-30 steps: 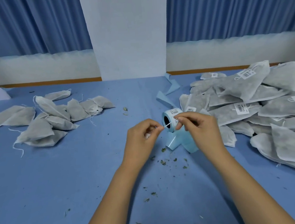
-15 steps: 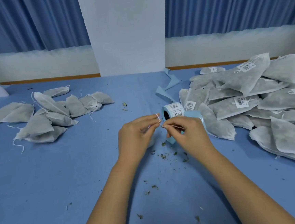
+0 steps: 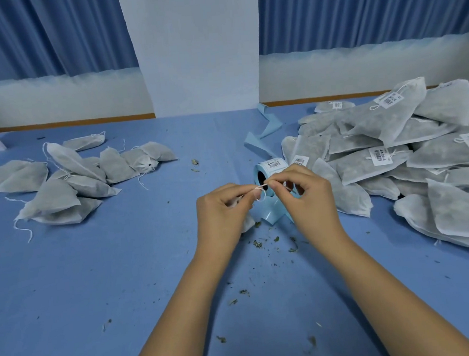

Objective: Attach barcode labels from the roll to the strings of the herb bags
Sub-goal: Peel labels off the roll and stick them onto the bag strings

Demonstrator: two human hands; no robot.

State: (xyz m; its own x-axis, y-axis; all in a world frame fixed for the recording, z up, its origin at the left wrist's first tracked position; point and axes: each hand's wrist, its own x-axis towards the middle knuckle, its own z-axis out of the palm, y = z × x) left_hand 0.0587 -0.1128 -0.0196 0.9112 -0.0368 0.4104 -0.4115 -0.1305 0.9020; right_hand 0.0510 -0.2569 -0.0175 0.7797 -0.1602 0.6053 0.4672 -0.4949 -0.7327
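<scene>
Short string (image 3: 260, 187) spans left-right between pinches, small loop drooping. Left hand (image 3: 225, 215) pinches one end, right hand (image 3: 310, 199) the other. Roll (image 3: 272, 165) just behind, nearer right hand.

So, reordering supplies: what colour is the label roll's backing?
Light blue backing, clearest in the head view.

Bare forearms (image 3: 179, 310); left hand (image 3: 222, 217), right hand (image 3: 307, 199) bare
</scene>
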